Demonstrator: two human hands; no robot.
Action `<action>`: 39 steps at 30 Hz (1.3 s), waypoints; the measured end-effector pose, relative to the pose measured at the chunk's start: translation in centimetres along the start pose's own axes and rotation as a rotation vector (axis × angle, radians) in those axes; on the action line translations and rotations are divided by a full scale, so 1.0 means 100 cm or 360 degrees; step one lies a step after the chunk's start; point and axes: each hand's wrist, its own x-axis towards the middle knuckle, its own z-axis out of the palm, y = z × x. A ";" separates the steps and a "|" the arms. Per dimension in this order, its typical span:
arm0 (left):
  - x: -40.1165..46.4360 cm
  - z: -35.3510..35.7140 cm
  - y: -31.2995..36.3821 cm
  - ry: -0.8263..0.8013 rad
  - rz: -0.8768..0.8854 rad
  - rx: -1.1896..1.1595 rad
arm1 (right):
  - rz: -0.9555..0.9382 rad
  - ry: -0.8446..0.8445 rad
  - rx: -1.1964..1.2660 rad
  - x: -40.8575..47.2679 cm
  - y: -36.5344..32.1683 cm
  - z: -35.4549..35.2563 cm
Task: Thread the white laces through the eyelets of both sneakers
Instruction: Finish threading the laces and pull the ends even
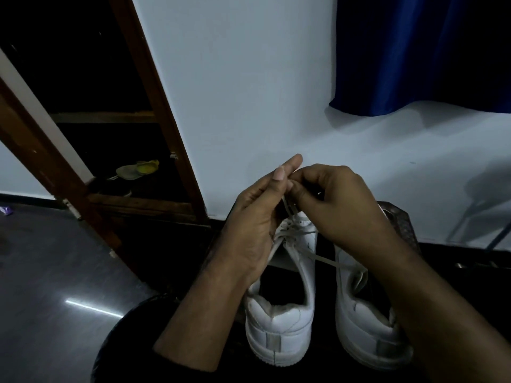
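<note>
Two white sneakers stand side by side, heels toward the camera — the left sneaker (279, 313) partly laced, the right sneaker (365, 322) beside it. Above the left one, the left hand (254, 222) and right hand (340, 205) meet, fingers pinching the white lace (289, 210) that rises from its eyelets — another strand trails rightward.

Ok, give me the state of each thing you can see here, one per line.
Left sneaker: upright, partly laced.
Right sneaker: upright, lacing hidden by the arm.
Lace: pulled up from the left sneaker, one end trailing across to the right sneaker.
Left hand: pinching the lace.
Right hand: pinching the lace.
Curtain: hanging.
</note>
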 end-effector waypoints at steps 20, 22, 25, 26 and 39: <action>0.001 -0.003 -0.005 0.0134 0.0213 0.0194 | -0.0031 0.0295 -0.0340 0.001 0.000 -0.013; 0.000 -0.005 -0.008 0.0124 0.0245 0.0399 | -0.0138 0.0395 -0.0344 0.003 0.000 -0.017; -0.002 -0.002 -0.006 0.0020 0.0204 0.0464 | -0.0379 0.0107 -0.0303 0.006 0.005 -0.015; -0.003 -0.002 -0.004 -0.0005 0.0195 0.0464 | -0.0463 0.0030 -0.0354 0.006 0.007 -0.014; -0.010 -0.003 0.007 -0.0143 0.0080 0.0474 | -0.1026 0.0115 -0.1033 0.009 -0.001 -0.029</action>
